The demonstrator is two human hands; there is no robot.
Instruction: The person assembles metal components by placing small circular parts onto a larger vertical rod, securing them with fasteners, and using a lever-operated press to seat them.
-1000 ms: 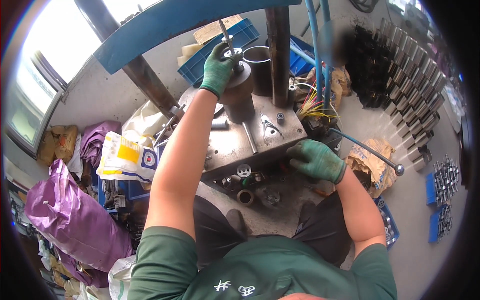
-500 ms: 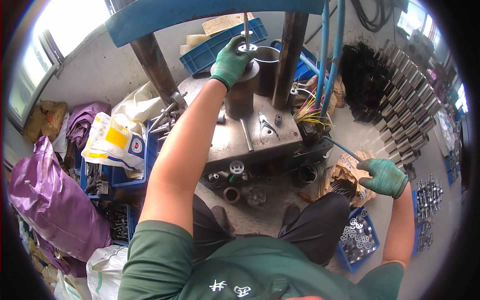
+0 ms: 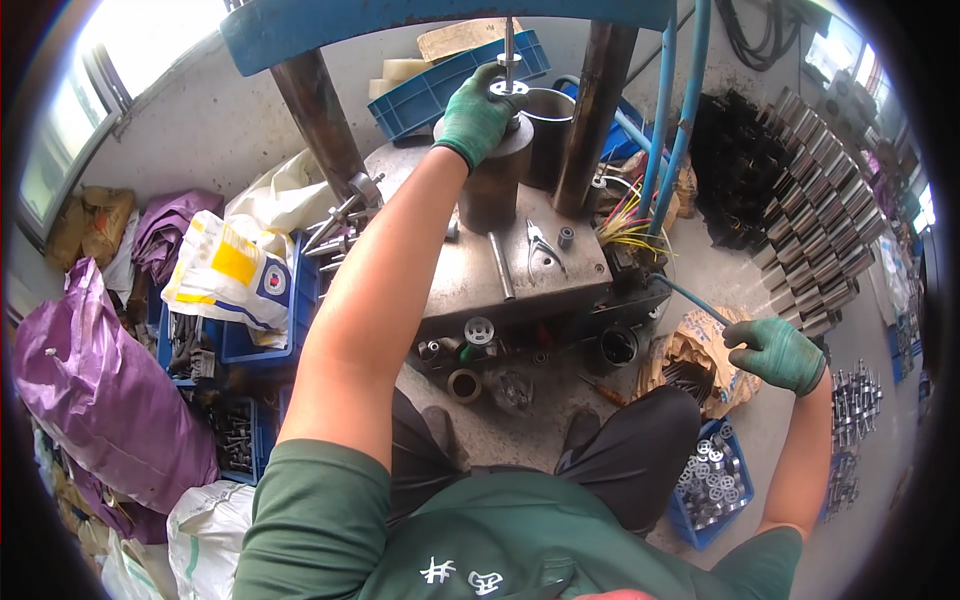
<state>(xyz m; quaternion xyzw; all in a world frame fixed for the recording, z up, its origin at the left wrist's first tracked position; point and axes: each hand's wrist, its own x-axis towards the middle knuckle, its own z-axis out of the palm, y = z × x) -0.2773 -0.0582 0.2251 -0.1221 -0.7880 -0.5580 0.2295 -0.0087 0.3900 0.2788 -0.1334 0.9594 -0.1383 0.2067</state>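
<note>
My left hand (image 3: 476, 118), in a green glove, is closed around a spoked metal disc (image 3: 510, 89) above a thick steel cylinder (image 3: 490, 192). A thin upright rod (image 3: 509, 42) with a collar stands over the disc, under the blue press beam (image 3: 440, 28). At the right, my gloved right hand (image 3: 785, 356) is closed on the end of a slim blue lever (image 3: 697, 304); its fingers partly hide the grip. Snap-ring pliers (image 3: 543, 248), a metal bar (image 3: 501, 266) and a small bushing (image 3: 566, 237) lie on the press table (image 3: 465, 290) before the cylinder.
Steel posts (image 3: 598, 110) flank the cylinder. Loose coloured wires (image 3: 628, 230) hang beside the table. A blue bin (image 3: 738, 510) of spoked discs and a torn paper sack (image 3: 740, 385) stand at the right, with stacked metal tubes (image 3: 815, 220) beyond. Purple sacks (image 3: 110, 400) lie left.
The view has shifted slightly, so the press appears a little farther right. Both hands keep their holds, the left at the disc and the right on the lever.
</note>
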